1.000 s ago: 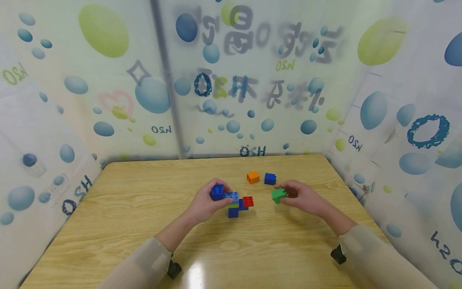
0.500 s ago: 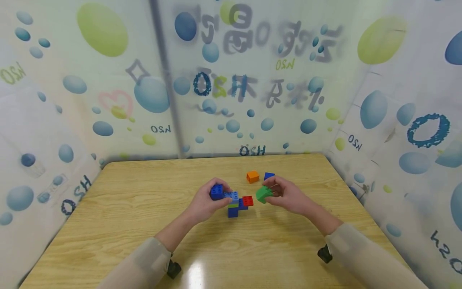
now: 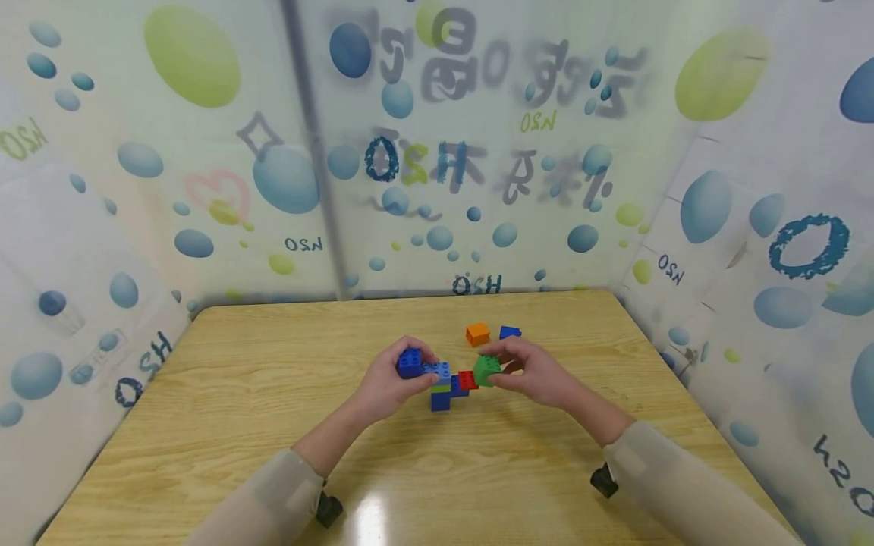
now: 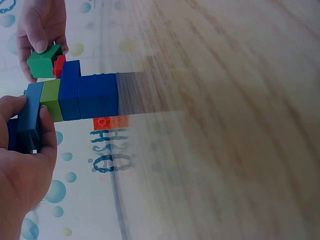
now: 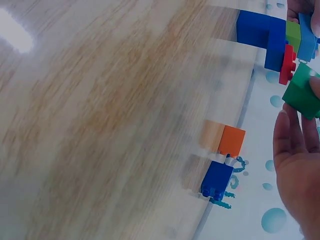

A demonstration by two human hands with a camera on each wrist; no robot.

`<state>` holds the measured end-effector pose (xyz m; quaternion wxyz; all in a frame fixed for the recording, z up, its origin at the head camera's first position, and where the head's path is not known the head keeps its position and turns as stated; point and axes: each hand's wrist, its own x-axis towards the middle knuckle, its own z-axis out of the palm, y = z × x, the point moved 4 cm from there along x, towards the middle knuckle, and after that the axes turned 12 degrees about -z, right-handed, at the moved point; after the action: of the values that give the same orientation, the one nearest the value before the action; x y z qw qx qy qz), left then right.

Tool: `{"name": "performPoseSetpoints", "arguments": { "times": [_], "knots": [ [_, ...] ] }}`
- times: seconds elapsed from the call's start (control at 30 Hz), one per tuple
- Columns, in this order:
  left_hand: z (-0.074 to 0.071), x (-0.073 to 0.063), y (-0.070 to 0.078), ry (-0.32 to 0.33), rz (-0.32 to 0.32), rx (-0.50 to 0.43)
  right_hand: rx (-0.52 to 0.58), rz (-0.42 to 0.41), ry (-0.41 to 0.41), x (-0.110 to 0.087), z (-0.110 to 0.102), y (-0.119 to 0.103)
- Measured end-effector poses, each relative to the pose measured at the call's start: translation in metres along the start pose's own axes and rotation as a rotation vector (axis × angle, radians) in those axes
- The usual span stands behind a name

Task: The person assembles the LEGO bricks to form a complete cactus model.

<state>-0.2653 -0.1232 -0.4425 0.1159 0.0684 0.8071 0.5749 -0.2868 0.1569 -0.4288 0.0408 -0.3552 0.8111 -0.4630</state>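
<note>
My left hand [image 3: 392, 387] grips a built stack of toy building bricks by its light blue brick [image 3: 441, 371], thumb in front. A dark blue brick [image 3: 410, 363] sits at the stack's left end. Below the light blue one come a lime green brick [image 4: 51, 99] and dark blue bricks [image 4: 98, 96]. A flat red brick [image 3: 467, 380] juts out on the right side. My right hand [image 3: 536, 373] pinches a green brick [image 3: 487, 370], which is tilted and right beside the red brick. Whether green and red touch, I cannot tell.
An orange brick [image 3: 477, 334] and a loose blue brick [image 3: 509, 332] lie on the wooden table [image 3: 287, 364] beyond the hands. My right hand partly covers the blue one in the head view. Patterned curtains [image 3: 225, 152] stand behind and at both sides.
My right hand has moved left with the green brick, from apart to right beside the red brick, and the brick has turned. My left hand and the stack have stayed put.
</note>
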Motion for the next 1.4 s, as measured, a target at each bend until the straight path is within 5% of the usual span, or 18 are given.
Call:
{"name": "performPoseSetpoints", "arguments": {
  "times": [0.37,0.77,1.17,1.4],
  "knots": [
    [0.0,-0.001,0.001,-0.007,0.012,-0.008,-0.013,-0.028,-0.02,0.005,0.007,-0.001],
    [0.0,0.0,0.0,-0.008,0.022,-0.009,0.304,0.083,0.018,0.003,0.023,0.003],
    [0.0,-0.002,0.003,0.005,0.021,-0.001,0.419,0.147,0.044,0.003,0.026,0.011],
    [0.0,-0.002,0.003,0.006,0.023,0.004,0.395,0.146,0.033,0.003,0.026,0.014]
  ]
}}
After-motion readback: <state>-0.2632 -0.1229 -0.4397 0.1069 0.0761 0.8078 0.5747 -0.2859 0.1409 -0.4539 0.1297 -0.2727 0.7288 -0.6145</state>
